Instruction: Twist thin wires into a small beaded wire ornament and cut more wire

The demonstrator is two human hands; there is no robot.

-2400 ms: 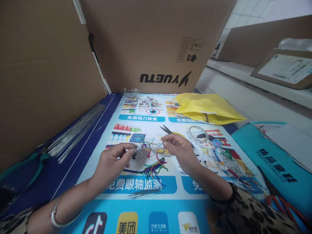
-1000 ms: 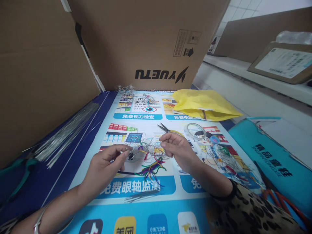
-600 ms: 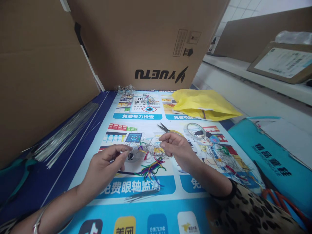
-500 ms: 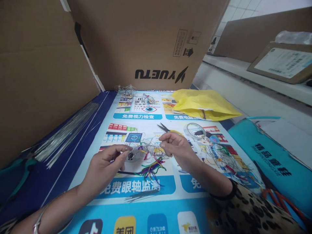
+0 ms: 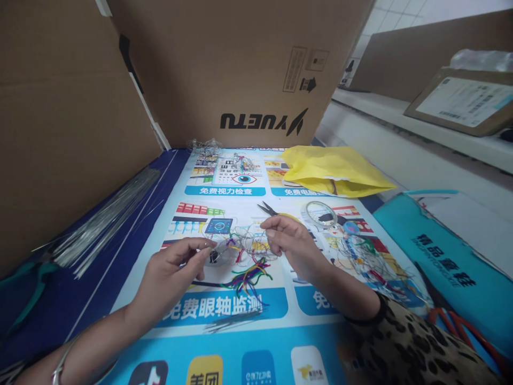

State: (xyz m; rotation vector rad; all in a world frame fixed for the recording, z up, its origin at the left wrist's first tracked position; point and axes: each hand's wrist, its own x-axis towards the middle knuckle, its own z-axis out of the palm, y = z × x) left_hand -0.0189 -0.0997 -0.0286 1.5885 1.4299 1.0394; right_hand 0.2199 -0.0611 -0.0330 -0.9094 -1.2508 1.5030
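My left hand is closed in a pinch, thumb against forefinger, on a thin wire whose end shows at the fingertips. Across from it, my right hand has its fingers bent and the thumb close to them; whatever lies between is too fine to make out. Between the hands spreads a tangle of thin silvery wire with small coloured bits. Just below lies a bunch of coloured cords, purple, green, red and yellow. Pliers with yellow handles lie behind my right hand, which partly hides them.
Straight wires and teal-handled pliers lie left. Short dark wires are in front. A wire coil, more tangled wire, orange-handled scissors and a yellow bag are right. Cardboard stands behind.
My right thumb and fingertips have shifted slightly and the fingers look a little straighter. My left hand keeps its pinch. The whole view has moved a little.
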